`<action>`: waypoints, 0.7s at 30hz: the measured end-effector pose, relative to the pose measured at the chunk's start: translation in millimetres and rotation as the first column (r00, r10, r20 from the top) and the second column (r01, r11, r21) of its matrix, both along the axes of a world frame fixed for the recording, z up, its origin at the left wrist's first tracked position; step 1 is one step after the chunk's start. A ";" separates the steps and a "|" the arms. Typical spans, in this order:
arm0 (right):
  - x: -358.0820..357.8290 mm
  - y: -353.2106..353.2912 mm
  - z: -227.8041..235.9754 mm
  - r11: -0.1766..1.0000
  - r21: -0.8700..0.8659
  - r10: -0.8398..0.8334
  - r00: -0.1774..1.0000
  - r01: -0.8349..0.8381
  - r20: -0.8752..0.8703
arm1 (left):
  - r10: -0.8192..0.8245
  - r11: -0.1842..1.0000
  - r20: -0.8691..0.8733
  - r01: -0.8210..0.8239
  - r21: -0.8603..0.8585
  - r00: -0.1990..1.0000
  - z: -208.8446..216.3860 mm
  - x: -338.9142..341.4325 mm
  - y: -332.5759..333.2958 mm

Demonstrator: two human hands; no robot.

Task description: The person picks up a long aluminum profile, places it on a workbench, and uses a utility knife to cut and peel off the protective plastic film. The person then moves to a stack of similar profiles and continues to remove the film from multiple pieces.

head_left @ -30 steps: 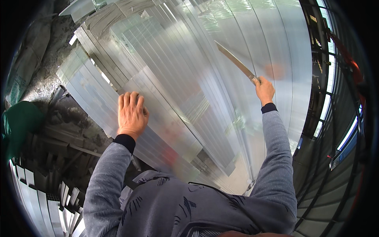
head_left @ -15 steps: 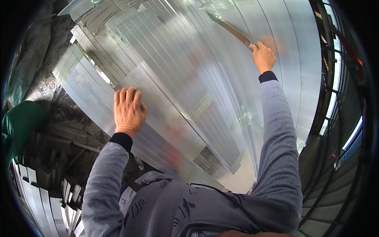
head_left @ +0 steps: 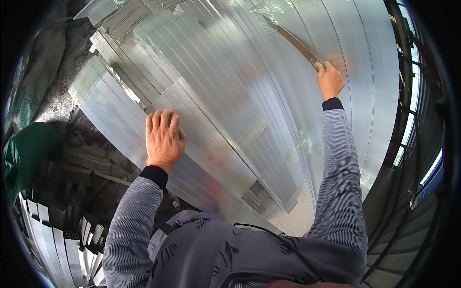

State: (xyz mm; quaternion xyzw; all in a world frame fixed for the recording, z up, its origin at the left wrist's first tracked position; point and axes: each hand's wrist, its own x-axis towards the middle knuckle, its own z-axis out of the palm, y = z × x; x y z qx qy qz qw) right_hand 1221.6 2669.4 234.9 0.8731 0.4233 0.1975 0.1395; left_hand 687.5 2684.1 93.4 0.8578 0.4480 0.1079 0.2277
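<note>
My right hand is closed round the near end of a long knife with a brown blade. The knife's dark, pointed tip lies at clear plastic wrapping on wide silver metal profiles, toward the far side. At centre left, my left hand sits palm down with bent fingers at the edge of a flat silver profile. Its fingertips are partly hidden. Ribbed silver profiles lie side by side between my two hands.
More profiles with clear film lie at the far left. A green cloth or sheet hangs at the left edge. Profile ends show at the lower left. Dark framing with windows runs along the right.
The whole view has shifted slightly to the right and down. My right hand and the knife have come a little nearer to me. My left hand keeps its place on the profile.
</note>
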 end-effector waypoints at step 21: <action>-18.6 91.1 -30.3 0.999 0.038 0.036 0.999 -0.035 -0.016 | -0.013 1.000 0.015 0.013 -0.013 1.000 0.7 -1.1 3.7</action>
